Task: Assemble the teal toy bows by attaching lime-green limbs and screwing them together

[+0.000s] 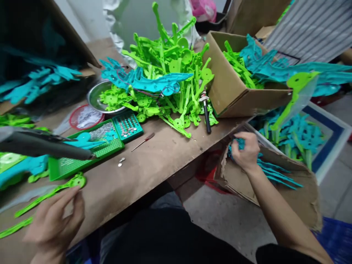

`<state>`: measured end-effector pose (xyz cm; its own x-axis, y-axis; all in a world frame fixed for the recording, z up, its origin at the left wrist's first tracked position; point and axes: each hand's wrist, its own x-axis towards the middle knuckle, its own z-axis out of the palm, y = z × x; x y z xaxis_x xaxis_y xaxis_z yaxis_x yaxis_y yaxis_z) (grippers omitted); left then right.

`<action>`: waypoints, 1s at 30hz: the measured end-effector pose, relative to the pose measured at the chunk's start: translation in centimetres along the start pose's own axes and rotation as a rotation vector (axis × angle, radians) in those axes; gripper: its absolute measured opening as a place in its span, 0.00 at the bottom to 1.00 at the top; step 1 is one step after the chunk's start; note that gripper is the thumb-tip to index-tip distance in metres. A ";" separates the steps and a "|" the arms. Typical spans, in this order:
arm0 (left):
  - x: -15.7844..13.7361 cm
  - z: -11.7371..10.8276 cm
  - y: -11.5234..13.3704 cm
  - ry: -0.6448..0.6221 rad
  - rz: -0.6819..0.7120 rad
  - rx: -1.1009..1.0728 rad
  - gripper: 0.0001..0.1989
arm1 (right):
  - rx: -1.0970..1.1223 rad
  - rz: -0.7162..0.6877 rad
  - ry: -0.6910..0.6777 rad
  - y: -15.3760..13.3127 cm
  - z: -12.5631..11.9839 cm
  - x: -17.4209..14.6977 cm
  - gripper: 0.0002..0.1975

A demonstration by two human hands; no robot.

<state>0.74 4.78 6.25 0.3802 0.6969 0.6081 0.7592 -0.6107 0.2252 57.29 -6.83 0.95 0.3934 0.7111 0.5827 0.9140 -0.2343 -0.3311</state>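
Note:
My left hand (59, 216) is at the near left of the bench, thumb and forefinger pinched at the round end of a long lime-green plastic part (52, 193). The rest of that part lies on the table; another green strip (16, 227) is partly behind the hand. My right hand (247, 149) reaches over an open cardboard box (291, 205), its fingers curled around small blue plastic pieces (238, 143). Long thin blue plastic parts (277, 173) lie in that box below the hand. A dark electric screwdriver (55, 145) juts in from the left, its tip above a green tray (88, 157) of screws.
A tall heap of green parts (170, 73) fills the back, with a blue assembly (145, 81) on it. Beside it stand a cardboard box (228, 84) and a black-handled tool (206, 113). A small screwdriver (144, 141) and metal discs (120, 164) lie before the tray.

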 end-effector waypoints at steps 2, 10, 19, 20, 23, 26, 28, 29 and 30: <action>0.4 0.9 1.5 0.078 0.149 0.100 0.44 | 0.149 -0.280 -0.080 -7.1 2.0 5.5 0.15; -2.9 -1.7 2.6 0.072 0.231 0.056 0.36 | 0.049 -0.619 -0.439 -24.5 15.2 24.4 0.26; -5.9 -5.2 -1.9 0.135 0.012 0.147 0.21 | -0.027 -0.480 -0.408 -25.0 16.8 27.2 0.21; -5.5 -4.9 -1.9 0.122 0.024 0.102 0.19 | -0.017 -0.464 -0.420 -25.2 16.3 27.4 0.21; -4.0 -3.7 -1.2 0.077 0.093 -0.055 0.17 | 0.002 -0.388 -0.436 -26.6 14.3 28.0 0.21; -2.4 -2.8 0.0 0.039 0.140 -0.234 0.16 | 0.058 -0.300 -0.401 -28.6 11.2 28.2 0.21; -1.2 -2.5 0.9 0.006 0.166 -0.344 0.16 | 0.120 -0.243 -0.361 -29.6 8.7 27.7 0.21; -0.5 -2.4 1.4 -0.014 0.182 -0.395 0.16 | 0.146 -0.213 -0.333 -29.8 7.4 27.1 0.21; 0.3 -2.2 1.9 -0.030 0.198 -0.445 0.17 | 0.163 -0.175 -0.306 -29.9 6.1 26.3 0.22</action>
<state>1.09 2.98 8.56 0.5149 0.5576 0.6511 0.3738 -0.8296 0.4148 39.73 22.94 21.65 0.1629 0.9018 0.4002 0.9272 -0.0013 -0.3745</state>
